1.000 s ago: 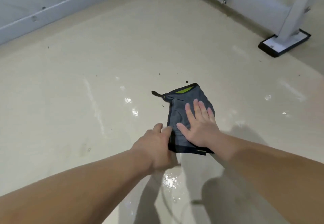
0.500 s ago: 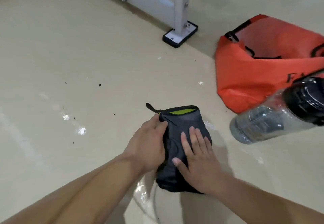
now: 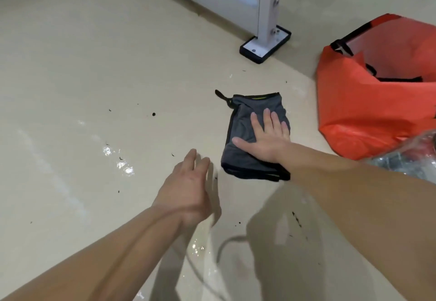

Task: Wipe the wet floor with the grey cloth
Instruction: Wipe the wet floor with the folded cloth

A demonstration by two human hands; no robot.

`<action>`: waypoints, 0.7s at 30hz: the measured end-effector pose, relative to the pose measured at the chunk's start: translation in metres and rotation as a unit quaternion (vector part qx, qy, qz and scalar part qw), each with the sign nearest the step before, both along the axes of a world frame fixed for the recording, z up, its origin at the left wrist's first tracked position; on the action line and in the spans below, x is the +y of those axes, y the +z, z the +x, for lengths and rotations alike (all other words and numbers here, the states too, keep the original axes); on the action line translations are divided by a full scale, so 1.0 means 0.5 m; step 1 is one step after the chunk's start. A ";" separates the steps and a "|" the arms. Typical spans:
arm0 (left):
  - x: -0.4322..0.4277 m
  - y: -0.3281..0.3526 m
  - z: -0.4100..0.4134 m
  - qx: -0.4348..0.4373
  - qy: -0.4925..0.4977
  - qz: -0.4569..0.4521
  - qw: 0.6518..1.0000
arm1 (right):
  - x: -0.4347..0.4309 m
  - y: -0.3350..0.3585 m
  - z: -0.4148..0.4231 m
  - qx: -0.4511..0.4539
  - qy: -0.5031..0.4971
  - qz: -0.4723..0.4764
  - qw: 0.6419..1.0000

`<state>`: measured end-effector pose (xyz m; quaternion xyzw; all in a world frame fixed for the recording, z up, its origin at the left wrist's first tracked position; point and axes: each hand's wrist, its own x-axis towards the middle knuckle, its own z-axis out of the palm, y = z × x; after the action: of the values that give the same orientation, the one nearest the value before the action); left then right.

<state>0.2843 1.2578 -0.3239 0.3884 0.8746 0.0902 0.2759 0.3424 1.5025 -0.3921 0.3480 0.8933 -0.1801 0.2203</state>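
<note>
A folded grey cloth [image 3: 240,157] with black edging and a small loop lies flat on the glossy beige floor [image 3: 94,76]. My right hand [image 3: 266,139] presses on it with straight, spread fingers. My left hand [image 3: 188,192] hovers just left of the cloth, fingers relaxed, holding nothing and clear of the cloth. Wet shiny patches [image 3: 122,166] glisten on the floor to the left, and a water film [image 3: 200,253] shows near the bottom between my arms.
An orange bag [image 3: 377,112] sits at the right, close to the cloth. A clear plastic bottle [image 3: 410,159] lies at the right edge behind my right forearm. A white metal frame leg with a black foot plate [image 3: 265,46] stands behind. Dark specks dot the floor.
My left hand has let go of the cloth's left edge and pulled back to the left. The cloth now lies flatter, farther from me, under my right palm. The view shifted.
</note>
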 end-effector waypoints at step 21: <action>0.056 -0.069 0.100 0.079 -0.157 0.111 0.978 | -0.336 -0.059 0.358 0.127 0.047 0.122 0.983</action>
<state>0.3345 1.2859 -0.3581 0.5546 0.8064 0.1114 0.1723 0.5214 1.3347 -0.4216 0.3039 0.9447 -0.1015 0.0694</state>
